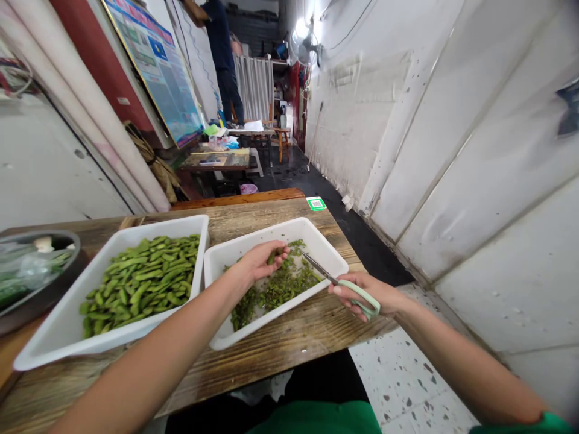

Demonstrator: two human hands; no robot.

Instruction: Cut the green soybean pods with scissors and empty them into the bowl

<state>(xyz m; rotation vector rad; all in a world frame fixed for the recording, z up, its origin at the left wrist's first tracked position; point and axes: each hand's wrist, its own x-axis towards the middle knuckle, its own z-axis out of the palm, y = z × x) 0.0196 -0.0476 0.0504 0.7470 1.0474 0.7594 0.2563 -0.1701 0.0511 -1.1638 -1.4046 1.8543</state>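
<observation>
My left hand (262,260) is closed around a green soybean pod (274,255), above the smaller white tray (332,256). Green trimmings (284,288) lie scattered over that tray's bottom. In my right hand (362,295) is a pair of scissors (362,293) with pale green handles, its blades pointing left over the tray's right rim towards the pod. To the left stands a second white tray (203,241) holding a heap of whole soybean pods (149,274). My left forearm crosses in front of both trays' near edges.
Both trays rest on a wooden table (199,371). At the far left is a dark basin (72,271) with bagged greens. A green QR code card (316,204) lies at the far right corner. Farther back, a person (221,60) stands near cluttered tables (217,160).
</observation>
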